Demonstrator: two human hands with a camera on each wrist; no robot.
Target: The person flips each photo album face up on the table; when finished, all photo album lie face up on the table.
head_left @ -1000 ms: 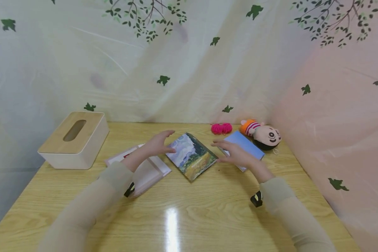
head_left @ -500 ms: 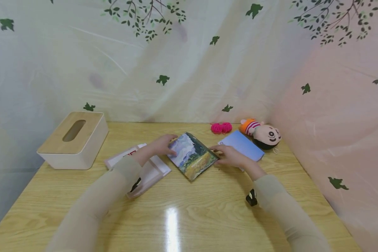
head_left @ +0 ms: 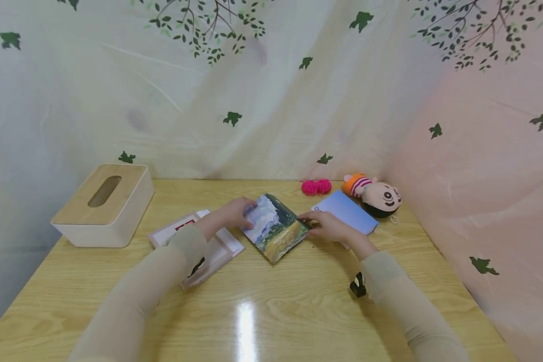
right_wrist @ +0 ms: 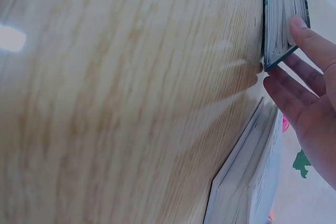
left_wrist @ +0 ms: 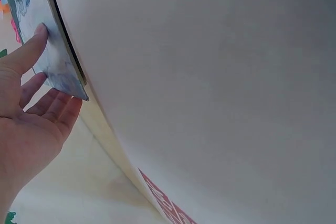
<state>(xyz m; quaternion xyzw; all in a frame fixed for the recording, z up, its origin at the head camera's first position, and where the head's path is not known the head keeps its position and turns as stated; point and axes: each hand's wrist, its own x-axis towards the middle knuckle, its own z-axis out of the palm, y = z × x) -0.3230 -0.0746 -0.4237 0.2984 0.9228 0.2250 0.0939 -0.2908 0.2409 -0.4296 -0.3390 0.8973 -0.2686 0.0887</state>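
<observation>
As both hands meet at a single paperback-sized volume on a wood-grain table (head_left: 298, 322), a person in pale sleeves grips the book with the painted cover (head_left: 278, 231), which sits at the middle of the tabletop, set diagonally with one corner toward the wearer. The left hand (head_left: 235, 213) holds its left side, thumb laid on the pale, cloud-like part of the picture and the other fingers bent about the corner. The right hand (head_left: 328, 226) pinches the opposite corner, its thumb against the page edges and its fingers on the far side; whether the volume is raised from the surface cannot be told. Beneath the left forearm lies a pale flat item (head_left: 217, 254) with red print, just beside the painted volume. Partly behind the right hand rests a blue book (head_left: 350, 211), its pages visible in the right wrist view. Farther back, a bundle of pink yarn (head_left: 317, 187) lies near a doll (head_left: 380, 196) in orange and stripes, the doll just beyond the blue cover. At left stands a white tissue box (head_left: 104, 226) with a wooden lid and an oval slot. Behind everything hangs a pale cloth (head_left: 271, 125) patterned with green leaves and branches.
</observation>
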